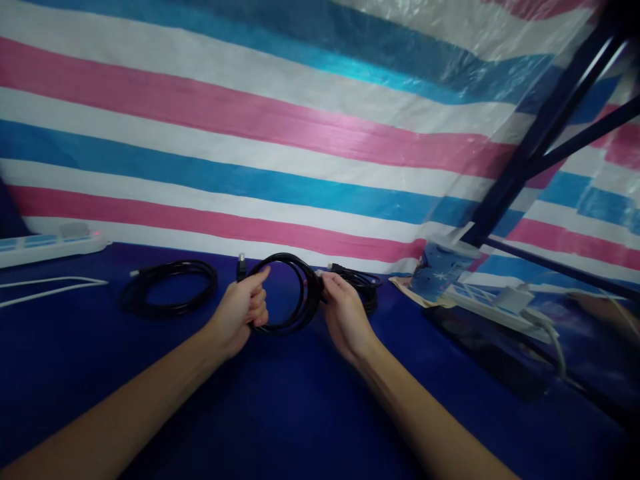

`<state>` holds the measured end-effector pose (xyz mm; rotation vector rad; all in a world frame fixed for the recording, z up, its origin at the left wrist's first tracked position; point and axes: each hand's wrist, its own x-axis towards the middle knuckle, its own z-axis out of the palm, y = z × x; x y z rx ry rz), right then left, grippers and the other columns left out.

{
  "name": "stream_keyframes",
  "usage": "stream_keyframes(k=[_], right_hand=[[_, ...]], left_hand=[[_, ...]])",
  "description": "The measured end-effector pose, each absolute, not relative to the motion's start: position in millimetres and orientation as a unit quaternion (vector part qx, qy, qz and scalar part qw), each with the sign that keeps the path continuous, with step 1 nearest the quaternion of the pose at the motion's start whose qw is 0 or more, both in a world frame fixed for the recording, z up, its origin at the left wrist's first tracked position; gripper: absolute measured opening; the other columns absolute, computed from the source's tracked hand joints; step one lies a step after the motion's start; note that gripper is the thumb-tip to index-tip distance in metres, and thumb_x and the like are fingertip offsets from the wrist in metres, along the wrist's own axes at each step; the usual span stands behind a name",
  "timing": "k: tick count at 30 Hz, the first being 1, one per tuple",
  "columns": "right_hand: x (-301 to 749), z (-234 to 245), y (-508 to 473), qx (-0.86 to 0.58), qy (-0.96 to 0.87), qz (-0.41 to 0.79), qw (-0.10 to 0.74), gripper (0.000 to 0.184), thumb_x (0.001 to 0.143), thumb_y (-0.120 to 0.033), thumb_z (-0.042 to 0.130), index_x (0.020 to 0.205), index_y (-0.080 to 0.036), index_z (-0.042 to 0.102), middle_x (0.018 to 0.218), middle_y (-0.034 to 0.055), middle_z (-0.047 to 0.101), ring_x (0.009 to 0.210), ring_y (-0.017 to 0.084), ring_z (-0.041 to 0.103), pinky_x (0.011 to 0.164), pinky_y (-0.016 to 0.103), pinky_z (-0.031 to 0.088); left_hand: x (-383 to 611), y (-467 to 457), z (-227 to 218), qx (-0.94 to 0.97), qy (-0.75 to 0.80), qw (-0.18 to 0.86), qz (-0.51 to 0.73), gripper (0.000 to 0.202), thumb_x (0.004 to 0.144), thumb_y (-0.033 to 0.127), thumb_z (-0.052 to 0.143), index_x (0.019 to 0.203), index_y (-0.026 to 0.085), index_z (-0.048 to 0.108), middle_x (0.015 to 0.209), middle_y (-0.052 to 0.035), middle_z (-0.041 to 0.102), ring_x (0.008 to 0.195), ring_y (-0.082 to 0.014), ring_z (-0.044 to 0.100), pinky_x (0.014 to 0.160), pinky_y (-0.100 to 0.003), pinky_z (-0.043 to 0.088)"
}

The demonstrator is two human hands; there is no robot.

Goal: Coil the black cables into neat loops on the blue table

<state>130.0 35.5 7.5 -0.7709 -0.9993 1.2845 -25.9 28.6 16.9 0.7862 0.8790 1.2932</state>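
The tarp (300,133) behind the table: horizontal stripes, pink / white / blue repeating, glossy; blues run from mid blue to turquoise. The table (300,413): solid deep blue, no pattern, purple tinge along the back edge. At the back edge, the middle cable coil (293,293) is black; the left cable coil (170,287) is black too, w/ a pale plug tip; the right cable bundle (369,285) is also black. The left power strip (50,247), at the left edge: white w/ pale-blue sockets and a small red light. The thin cord (50,287) in front of it: white. The paper cup (443,267), twd the right edge: blue w/ white snowflake print. The right power strip (487,308): white, blue-ish marks; the charger (515,297) on it is white. The frame bars (530,147): dark navy.
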Motion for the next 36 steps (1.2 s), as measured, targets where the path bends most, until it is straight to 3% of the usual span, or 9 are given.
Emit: stream_keyframes(k=[7,12,17,20,24,27,31,36], right_hand=[[131,3,44,-0.377,-0.371,0.528,0.665,0.017,0.076,-0.036,0.058,0.078,-0.020,0.059,0.079,0.0012,0.060,0.072,0.016,0.056,0.060,0.028,0.043],[130,10,37,-0.369,-0.325,0.563,0.664,0.020,0.076,-0.039,0.059,0.083,-0.020,0.058,0.085,0.0032,0.060,0.080,0.018,0.058,0.063,0.030,0.046],[115,5,25,-0.387,-0.341,0.601,0.610,0.036,0.072,-0.047,0.068,0.097,-0.024,0.054,0.101,0.0038,0.058,0.093,0.019,0.056,0.066,0.029,0.047],[105,-3,20,-0.396,-0.367,0.623,0.566,0.054,0.067,-0.042,0.075,0.112,-0.028,0.049,0.100,0.0018,0.060,0.091,0.017,0.057,0.070,0.028,0.048],[106,0,20,-0.379,-0.320,0.687,0.531,0.029,0.070,-0.026,0.071,0.094,-0.019,0.056,0.082,0.0024,0.064,0.071,0.014,0.061,0.063,0.026,0.048],[116,15,19,-0.338,-0.345,0.722,0.496,0.017,0.075,-0.030,0.066,0.081,-0.015,0.061,0.061,0.0002,0.061,0.050,0.011,0.056,0.049,0.023,0.045],[124,40,8,-0.259,-0.446,0.687,0.512,0.034,0.079,-0.043,0.061,0.059,-0.016,0.057,0.036,-0.0074,0.041,0.028,0.004,0.030,0.039,0.021,0.034],[119,38,-3,-0.236,-0.562,0.655,0.446,0.046,0.079,-0.041,0.061,0.044,-0.019,0.042,0.034,-0.0107,0.021,0.030,0.004,0.018,0.039,0.022,0.027]], left_hand=[[-16,16,23,0.335,0.353,0.688,0.538,0.050,0.090,0.034,0.049,0.049,0.020,0.024,0.038,0.0100,0.016,0.032,-0.0033,0.013,0.038,-0.021,0.027],[-23,22,24,0.284,0.356,0.663,0.594,0.050,0.089,0.035,0.051,0.050,0.020,0.024,0.038,0.0103,0.015,0.032,-0.0032,0.013,0.038,-0.020,0.027],[-30,31,25,0.254,0.330,0.652,0.634,0.048,0.089,0.034,0.050,0.051,0.019,0.024,0.038,0.0103,0.016,0.031,-0.0033,0.013,0.037,-0.019,0.028],[-25,26,27,0.274,0.298,0.669,0.624,0.049,0.090,0.035,0.048,0.050,0.019,0.024,0.038,0.0100,0.017,0.031,-0.0035,0.013,0.037,-0.019,0.028],[-16,7,30,0.337,0.238,0.731,0.544,0.049,0.092,0.037,0.041,0.048,0.019,0.027,0.036,0.0094,0.016,0.030,-0.0038,0.011,0.036,-0.019,0.026],[-14,-6,34,0.385,0.182,0.759,0.493,0.050,0.093,0.033,0.039,0.047,0.019,0.027,0.034,0.0086,0.016,0.029,-0.0042,0.013,0.036,-0.019,0.028],[-18,-5,36,0.395,0.181,0.740,0.514,0.047,0.091,0.033,0.045,0.048,0.018,0.033,0.037,0.0082,0.023,0.030,-0.0044,0.023,0.045,-0.022,0.041],[-15,9,15,0.372,0.310,0.662,0.573,0.036,0.087,0.033,0.054,0.058,0.017,0.042,0.044,0.0076,0.036,0.037,-0.0054,0.036,0.052,-0.024,0.046]])
